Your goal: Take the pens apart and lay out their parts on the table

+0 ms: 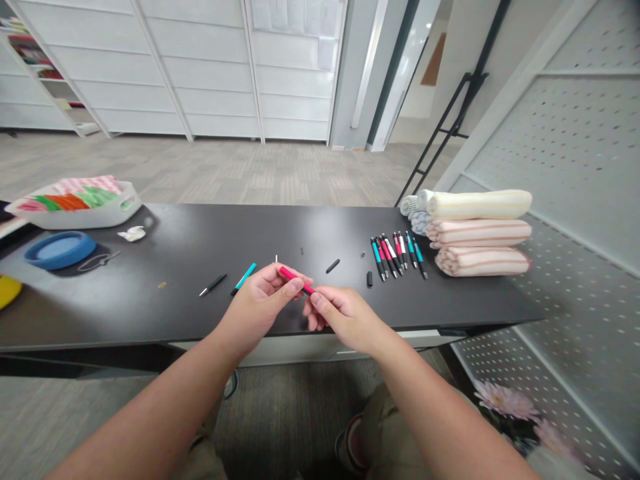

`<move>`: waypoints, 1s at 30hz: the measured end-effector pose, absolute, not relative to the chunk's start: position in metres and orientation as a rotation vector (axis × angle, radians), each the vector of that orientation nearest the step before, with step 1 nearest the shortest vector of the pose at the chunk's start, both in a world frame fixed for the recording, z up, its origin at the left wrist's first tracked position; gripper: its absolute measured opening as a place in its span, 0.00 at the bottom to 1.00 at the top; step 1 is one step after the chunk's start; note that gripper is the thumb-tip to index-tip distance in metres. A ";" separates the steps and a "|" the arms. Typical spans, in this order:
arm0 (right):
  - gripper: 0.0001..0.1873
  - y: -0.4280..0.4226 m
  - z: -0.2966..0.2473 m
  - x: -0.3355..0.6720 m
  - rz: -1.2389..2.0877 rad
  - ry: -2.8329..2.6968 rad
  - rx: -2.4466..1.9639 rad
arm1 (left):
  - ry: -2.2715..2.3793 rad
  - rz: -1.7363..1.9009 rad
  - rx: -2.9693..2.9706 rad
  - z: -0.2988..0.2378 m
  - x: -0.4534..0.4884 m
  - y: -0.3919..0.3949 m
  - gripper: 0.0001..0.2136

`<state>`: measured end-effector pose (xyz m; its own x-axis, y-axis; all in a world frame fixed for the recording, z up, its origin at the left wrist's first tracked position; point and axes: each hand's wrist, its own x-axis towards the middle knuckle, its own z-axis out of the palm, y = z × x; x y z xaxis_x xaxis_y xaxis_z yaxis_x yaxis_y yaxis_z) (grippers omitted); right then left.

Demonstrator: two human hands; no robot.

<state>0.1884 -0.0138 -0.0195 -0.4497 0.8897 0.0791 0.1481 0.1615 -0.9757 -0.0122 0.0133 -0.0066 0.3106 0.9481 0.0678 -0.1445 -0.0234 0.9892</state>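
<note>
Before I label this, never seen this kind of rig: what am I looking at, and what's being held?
There's no machine. A person wears one camera on the head, looking forward and down, so their own arms enter from the bottom of this single picture.

The left hand and right hand are bare. Both grip a slim red pen piece with a dark end.

On the dark table, loose pen parts lie around the hands, including a turquoise piece and a short black tube. To the right are a row of pens and rolled cloths; far left, a white basket and a round blue item.
</note>
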 end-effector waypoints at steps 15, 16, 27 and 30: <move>0.22 -0.013 -0.018 0.194 1.394 -1.730 -0.988 | 0.732 1.068 1.186 -0.002 -0.004 0.005 0.14; 0.22 -0.013 -0.018 0.193 1.375 -1.734 -1.005 | 0.736 1.069 1.172 -0.002 -0.003 0.005 0.14; 0.16 -0.019 -0.021 0.182 0.571 -1.963 -1.201 | 0.894 1.160 1.093 -0.009 0.001 0.006 0.15; 0.16 -0.019 -0.025 0.181 0.501 -1.946 -1.185 | 0.860 1.207 1.070 -0.008 0.002 0.005 0.14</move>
<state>0.1809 -0.0186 -0.0246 -0.2542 0.8716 0.4192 0.5606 0.4860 -0.6705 0.0021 0.0049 -0.0084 0.1752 0.9841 0.0300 -0.2930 0.0230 0.9558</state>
